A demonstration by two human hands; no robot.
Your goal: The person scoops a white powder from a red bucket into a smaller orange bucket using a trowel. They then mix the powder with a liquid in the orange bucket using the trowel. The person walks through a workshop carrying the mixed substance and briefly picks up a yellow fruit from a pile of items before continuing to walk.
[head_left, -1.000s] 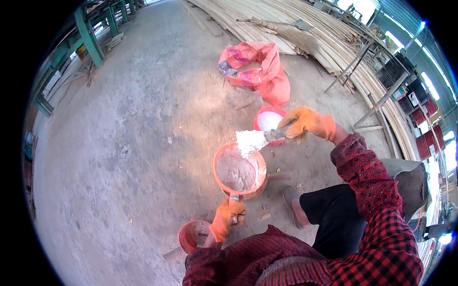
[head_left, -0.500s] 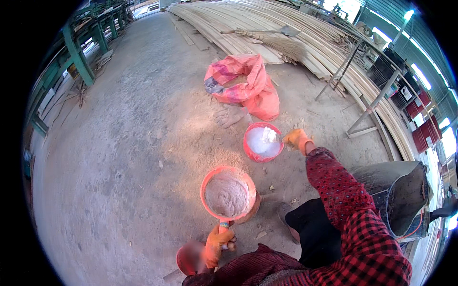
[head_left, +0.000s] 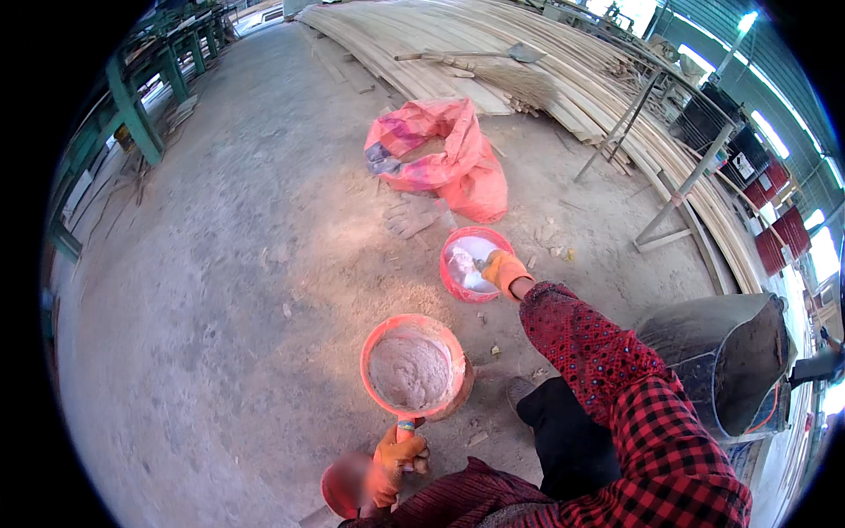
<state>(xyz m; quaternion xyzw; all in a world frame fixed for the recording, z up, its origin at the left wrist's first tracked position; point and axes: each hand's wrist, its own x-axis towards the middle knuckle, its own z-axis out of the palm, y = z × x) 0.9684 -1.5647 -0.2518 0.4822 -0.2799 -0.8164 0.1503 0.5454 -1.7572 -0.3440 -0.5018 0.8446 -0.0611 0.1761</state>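
My left hand [head_left: 396, 462], in an orange glove, is closed round the handle of a pink-orange dipper [head_left: 366, 339]. Its wide bowl holds a thick, pinkish-grey paste [head_left: 408, 368] with swirl marks. Ahead and to the right, my right hand [head_left: 503, 271], also gloved in orange, reaches over the rim of a red bucket [head_left: 451, 283]. The fingers grip a small tool whose far end, coated in white [head_left: 464, 262], dips toward the whitish contents. Most of this tool is hidden by the glove and the white stuff, so its kind does not show.
Beyond the bucket, a pink woven sack [head_left: 473, 167] stands rolled open, a grey glove [head_left: 410, 216] lying before it. A broom [head_left: 519, 81] rests on long stacked boards [head_left: 387, 40]. At right are a metal frame [head_left: 682, 189] and a large drum [head_left: 704, 352]; a red container [head_left: 341, 487] sits by my left hand.
My right hand has moved left and lower over the red bucket, carrying the white-coated tool down into it. My left hand keeps its hold on the dipper. The whole view has shifted slightly.
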